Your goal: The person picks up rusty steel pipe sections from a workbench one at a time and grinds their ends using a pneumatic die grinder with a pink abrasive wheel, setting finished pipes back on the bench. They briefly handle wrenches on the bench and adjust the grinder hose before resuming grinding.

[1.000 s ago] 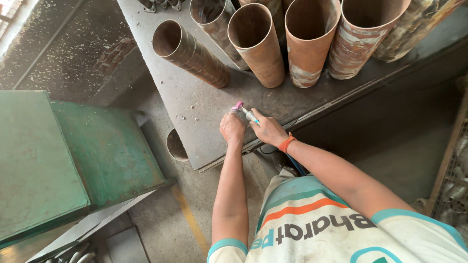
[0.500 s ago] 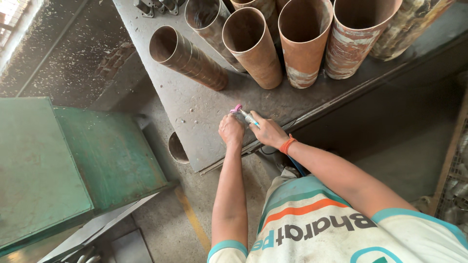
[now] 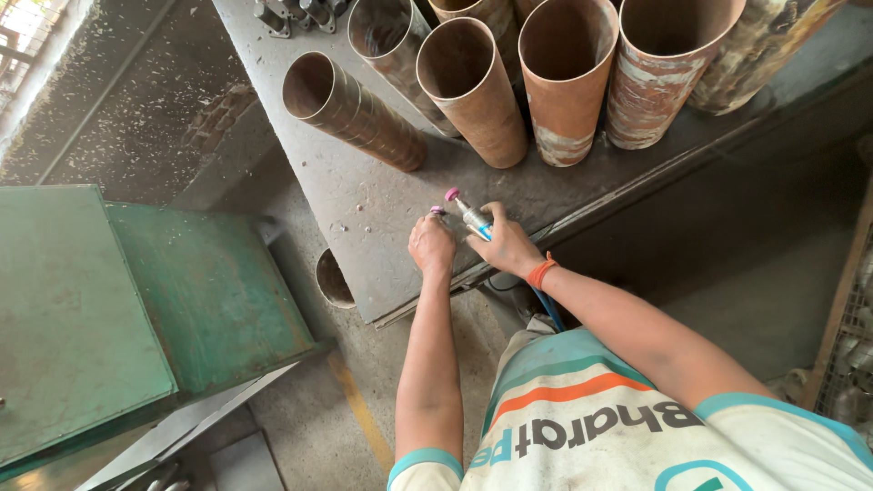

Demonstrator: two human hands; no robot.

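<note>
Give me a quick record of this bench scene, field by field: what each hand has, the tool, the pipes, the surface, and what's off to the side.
right hand: wrapped around a small hand grinder, orange band at the wrist
grinder tip: pink grinding stone, raised just above the bench
hose: blue, running back from the grinder under the forearm
left hand: closed on a small pinkish piece, too small to identify
pipes: rusty metal tubes at the back of the bench
bench: grey steel plate, scuffed
side: green metal cabinet
</note>
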